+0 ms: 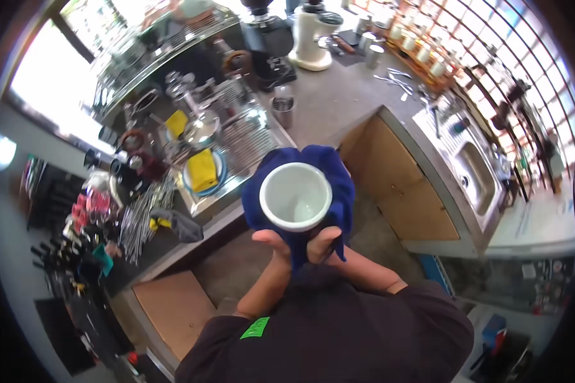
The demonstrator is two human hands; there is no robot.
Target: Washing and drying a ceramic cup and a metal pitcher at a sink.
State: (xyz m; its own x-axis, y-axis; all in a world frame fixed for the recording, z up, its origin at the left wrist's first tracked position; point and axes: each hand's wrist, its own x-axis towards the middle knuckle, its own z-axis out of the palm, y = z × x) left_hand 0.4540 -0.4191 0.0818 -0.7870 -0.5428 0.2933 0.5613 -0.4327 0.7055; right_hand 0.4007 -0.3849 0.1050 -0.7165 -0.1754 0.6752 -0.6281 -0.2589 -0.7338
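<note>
A white ceramic cup or bowl (295, 196), its mouth facing up, stands in a dark blue cloth (341, 184) in front of my chest. My left hand (274, 242) is under the cloth on the picture's left side, with the thumb out beside the rim. From the other side my right hand (324, 244) supports the same cloth, thumb near the rim. The other fingers of both hands are hidden by the cloth. Nothing can be seen inside the cup.
At left, the counter holds a metal drip tray (249, 143), a folded yellow cloth (202, 170) on a plate, and a grey cloth (184, 226). Coffee grinders (311, 40) stand at the back. A steel sink (474, 177) is at right. Cabinet doors (397, 182) stand below the counter.
</note>
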